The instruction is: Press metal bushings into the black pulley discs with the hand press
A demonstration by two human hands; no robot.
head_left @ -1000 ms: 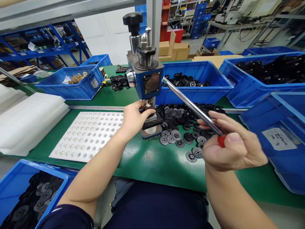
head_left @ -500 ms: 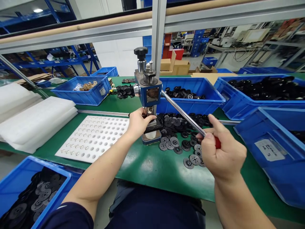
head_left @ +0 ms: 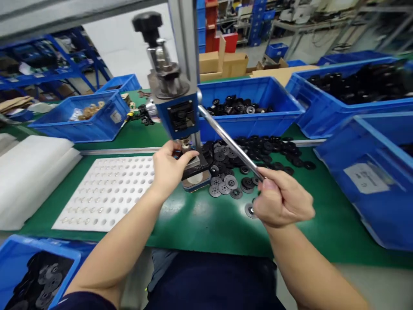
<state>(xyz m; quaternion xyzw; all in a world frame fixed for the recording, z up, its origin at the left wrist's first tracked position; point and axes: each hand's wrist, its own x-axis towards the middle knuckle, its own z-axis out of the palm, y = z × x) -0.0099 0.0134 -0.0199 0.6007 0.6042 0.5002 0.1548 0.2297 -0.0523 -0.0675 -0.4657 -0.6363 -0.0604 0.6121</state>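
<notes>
A blue hand press (head_left: 163, 113) with a black top knob stands on the green bench. My left hand (head_left: 168, 168) is at its base, thumb and fingers closed around the spot beneath the ram (head_left: 185, 144); what they hold is hidden. My right hand (head_left: 281, 199) is wrapped around the end of the steel press lever (head_left: 227, 140), which slopes down to the right from the press head. Black slotted discs (head_left: 231, 182) lie loose beside the press base. Left of the press is a white foam tray (head_left: 111, 183) with rows of holes, several holding small shiny parts.
Blue bins with black parts stand behind the press (head_left: 254, 122), at right (head_left: 329, 110) and at lower left (head_left: 69, 254). Another blue bin (head_left: 74, 129) holds tan pieces. White foam sheets (head_left: 41, 172) are stacked at left. A metal upright (head_left: 185, 47) rises behind the press.
The camera view has shifted and tilted, bringing the press nearer. My right index finger, earlier stretched out, has folded around the lever. My left hand stays at the press base.
</notes>
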